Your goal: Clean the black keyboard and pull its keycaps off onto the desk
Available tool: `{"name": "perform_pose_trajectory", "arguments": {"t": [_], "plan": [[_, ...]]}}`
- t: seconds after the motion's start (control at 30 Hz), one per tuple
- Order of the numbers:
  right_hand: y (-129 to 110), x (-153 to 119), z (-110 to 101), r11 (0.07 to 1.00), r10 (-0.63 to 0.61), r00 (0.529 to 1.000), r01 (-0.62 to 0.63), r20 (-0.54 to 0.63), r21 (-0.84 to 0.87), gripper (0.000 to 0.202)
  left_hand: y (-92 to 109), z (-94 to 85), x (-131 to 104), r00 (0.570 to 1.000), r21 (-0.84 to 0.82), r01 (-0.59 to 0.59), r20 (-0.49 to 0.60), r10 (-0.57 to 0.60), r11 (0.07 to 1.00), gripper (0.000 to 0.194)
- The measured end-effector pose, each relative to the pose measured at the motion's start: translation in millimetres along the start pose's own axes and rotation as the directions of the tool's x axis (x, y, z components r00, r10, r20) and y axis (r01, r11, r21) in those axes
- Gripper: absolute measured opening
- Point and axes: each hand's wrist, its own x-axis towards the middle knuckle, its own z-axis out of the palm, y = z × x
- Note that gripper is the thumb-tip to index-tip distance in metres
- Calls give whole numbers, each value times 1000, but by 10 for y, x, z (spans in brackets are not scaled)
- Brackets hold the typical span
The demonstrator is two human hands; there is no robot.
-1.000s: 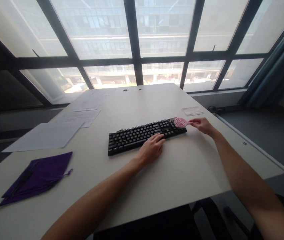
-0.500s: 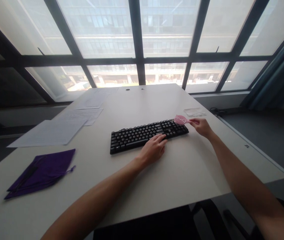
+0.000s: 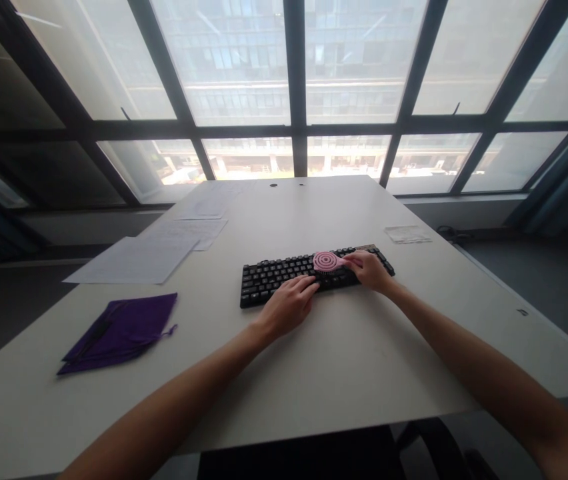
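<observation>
A black keyboard (image 3: 274, 275) lies on the white table, slightly angled. My right hand (image 3: 368, 269) is closed around the handle of a pink hairbrush (image 3: 327, 262) with a spiral-patterned back. The brush is over the middle-right part of the keys, bristles facing down. My left hand (image 3: 288, 303) lies at the keyboard's front edge, its fingers stretched out over the lower keys and its palm towards the table.
A purple drawstring pouch (image 3: 124, 330) lies flat on the left of the white table (image 3: 344, 373). Several paper sheets (image 3: 139, 260) spread behind it. A thin whitish packet (image 3: 407, 235) lies at the back right. Large windows stand beyond the table.
My right hand has carried the hairbrush leftwards, from the keyboard's right end towards its middle. My left hand has slid left along the front edge. The view has shifted a little.
</observation>
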Motion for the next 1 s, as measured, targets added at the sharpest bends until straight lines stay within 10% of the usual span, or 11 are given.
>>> {"name": "perform_pose_trajectory", "arguments": {"t": [0.6,1.0], "plan": [[69,-24,170,953,70,968,-137,-242,-269,31,-67,-7,-114,996,-72,73,-47,-77,995,37],[-122,-18,211,954,19,984,-70,-175,-293,32,-60,0,-100,994,-77,84,-58,-88,994,36]]}}
